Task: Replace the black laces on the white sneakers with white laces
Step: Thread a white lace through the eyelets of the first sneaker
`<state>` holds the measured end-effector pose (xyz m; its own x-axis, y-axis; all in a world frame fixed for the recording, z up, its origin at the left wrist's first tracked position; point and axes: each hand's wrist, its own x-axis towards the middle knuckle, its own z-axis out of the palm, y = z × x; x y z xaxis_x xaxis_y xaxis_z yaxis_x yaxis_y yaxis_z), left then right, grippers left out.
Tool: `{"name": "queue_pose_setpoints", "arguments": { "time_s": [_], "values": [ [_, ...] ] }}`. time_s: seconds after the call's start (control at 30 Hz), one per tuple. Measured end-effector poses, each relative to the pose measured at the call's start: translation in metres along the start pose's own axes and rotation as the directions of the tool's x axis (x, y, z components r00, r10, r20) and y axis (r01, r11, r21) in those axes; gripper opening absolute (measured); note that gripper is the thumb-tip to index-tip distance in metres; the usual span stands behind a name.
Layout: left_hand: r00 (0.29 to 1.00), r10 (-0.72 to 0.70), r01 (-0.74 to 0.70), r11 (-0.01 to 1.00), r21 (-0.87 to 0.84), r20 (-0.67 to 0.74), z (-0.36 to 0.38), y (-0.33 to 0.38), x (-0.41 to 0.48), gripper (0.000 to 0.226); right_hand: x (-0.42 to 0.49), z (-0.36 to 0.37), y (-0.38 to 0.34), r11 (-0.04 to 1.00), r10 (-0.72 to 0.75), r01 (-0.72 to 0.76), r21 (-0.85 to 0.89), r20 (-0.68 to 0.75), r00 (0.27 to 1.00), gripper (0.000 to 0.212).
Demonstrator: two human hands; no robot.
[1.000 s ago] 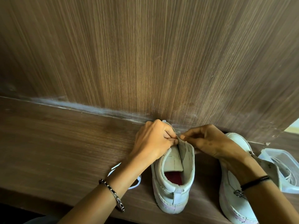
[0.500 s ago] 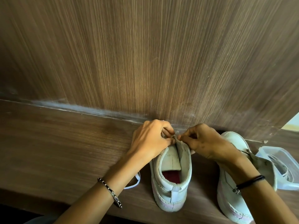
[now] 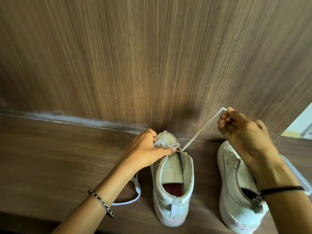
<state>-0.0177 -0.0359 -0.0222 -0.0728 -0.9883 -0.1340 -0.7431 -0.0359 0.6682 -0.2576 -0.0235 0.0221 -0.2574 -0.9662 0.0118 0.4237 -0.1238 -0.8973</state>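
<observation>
The right hand (image 3: 243, 132) is raised above the wooden surface (image 3: 50, 157), its fingers curled in and pinching the free end of a white lace (image 3: 202, 129). From that pinch the lace runs taut, slanting down and to the left, to the upper eyelets of the first sneaker (image 3: 170, 191). The left hand (image 3: 148, 149) grips that sneaker by its forepart: the fingers curl over the far side near the toe and the thumb lies straight across the lacing, pressing on the spot where the strands cross.

White lace is threaded criss-cross over the front of the first sneaker, while the tongue nearer the opening stands bare. A red insole (image 3: 172, 188) shows inside. A loose loop of white lace (image 3: 135, 196) lies on the surface just to the left of the sneaker, partly under the left forearm – whether it is the other end of the same lace cannot be told.

To the right stands the second sneaker (image 3: 236, 191), apart from the first and partly hidden by the right forearm. Both point their toes at the wooden panel (image 3: 152, 56) behind. A clear plastic container (image 3: 302, 181) sits beyond the second sneaker – its contents are hidden. A beaded bracelet (image 3: 101, 202) circles the left wrist, a black band (image 3: 283, 189) the right
</observation>
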Motion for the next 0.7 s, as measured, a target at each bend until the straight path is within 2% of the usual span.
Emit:
{"name": "queue_pose_setpoints", "arguments": {
  "time_s": [0.07, 0.13, 0.2, 0.23, 0.27, 0.3, 0.33, 0.37, 0.43, 0.5, 0.53, 0.57, 0.63, 0.7],
  "values": [
    [1.000, 0.000, 0.000, 0.998, -0.070, 0.003, -0.001, -0.001, -0.001, 0.043, -0.001, 0.005, 0.001, 0.972, 0.056, -0.066, 0.225, 0.051, 0.997, 0.016],
    [1.000, 0.007, -0.008, 0.999, -0.040, -0.014, -0.002, -0.003, 0.000, 0.028, -0.002, 0.013, 0.001, 0.904, 0.087, -0.117, 0.412, 0.090, 0.992, 0.019],
    [1.000, 0.016, -0.015, 1.000, -0.014, 0.004, -0.002, -0.005, 0.000, 0.026, -0.002, 0.019, 0.001, 0.865, 0.095, -0.135, 0.483, 0.106, 0.990, 0.024],
    [1.000, 0.021, -0.021, 1.000, -0.011, 0.018, -0.002, -0.005, 0.001, 0.029, -0.003, 0.019, 0.002, 0.895, 0.101, -0.143, 0.423, 0.121, 0.987, 0.024],
    [0.999, 0.028, -0.028, 0.999, -0.018, 0.028, -0.001, -0.005, 0.001, 0.033, -0.003, 0.018, 0.003, 0.957, 0.099, -0.127, 0.261, 0.118, 0.988, 0.024],
    [0.999, 0.039, -0.037, 0.999, -0.034, 0.035, 0.000, -0.005, 0.001, 0.036, -0.004, 0.016, 0.006, 0.997, 0.076, -0.076, -0.008, 0.099, 0.992, 0.025],
    [0.998, 0.052, -0.050, 0.997, -0.055, 0.040, 0.001, -0.005, 0.002, 0.038, -0.005, 0.012, 0.010, 0.948, 0.033, 0.000, -0.318, 0.100, 0.994, 0.027],
    [0.996, 0.066, -0.062, 0.995, -0.074, 0.051, 0.002, -0.003, 0.000, 0.039, -0.007, 0.008, 0.015, 0.823, 0.008, 0.061, -0.565, 0.119, 0.993, 0.029],
    [0.994, 0.087, -0.080, 0.993, -0.090, 0.069, 0.005, 0.001, -0.001, 0.035, -0.010, 0.005, 0.024, 0.540, 0.033, 0.119, -0.833, 0.162, 0.986, 0.026],
    [0.993, 0.094, -0.087, 0.992, -0.094, 0.070, 0.008, 0.002, 0.001, 0.028, -0.013, 0.007, 0.029, 0.212, 0.113, 0.181, -0.960, 0.208, 0.972, 0.019],
    [0.993, 0.088, -0.080, 0.991, -0.107, 0.073, 0.009, 0.002, 0.002, 0.025, -0.014, 0.008, 0.031, 0.094, 0.166, 0.203, -0.975, 0.217, 0.962, 0.020],
    [0.993, 0.080, -0.068, 0.989, -0.130, 0.086, 0.009, 0.002, 0.003, 0.023, -0.015, 0.009, 0.032, 0.031, 0.215, 0.222, -0.975, 0.223, 0.951, 0.024],
    [0.990, 0.070, -0.045, 0.980, -0.192, 0.125, 0.008, 0.001, 0.004, 0.026, -0.013, 0.008, 0.032, 0.000, 0.283, 0.247, -0.969, 0.237, 0.929, 0.031],
    [0.987, 0.063, -0.026, 0.970, -0.241, 0.149, 0.006, 0.001, 0.004, 0.030, -0.012, 0.008, 0.028, 0.048, 0.351, 0.252, -0.967, 0.252, 0.902, 0.030]
  ]
}}
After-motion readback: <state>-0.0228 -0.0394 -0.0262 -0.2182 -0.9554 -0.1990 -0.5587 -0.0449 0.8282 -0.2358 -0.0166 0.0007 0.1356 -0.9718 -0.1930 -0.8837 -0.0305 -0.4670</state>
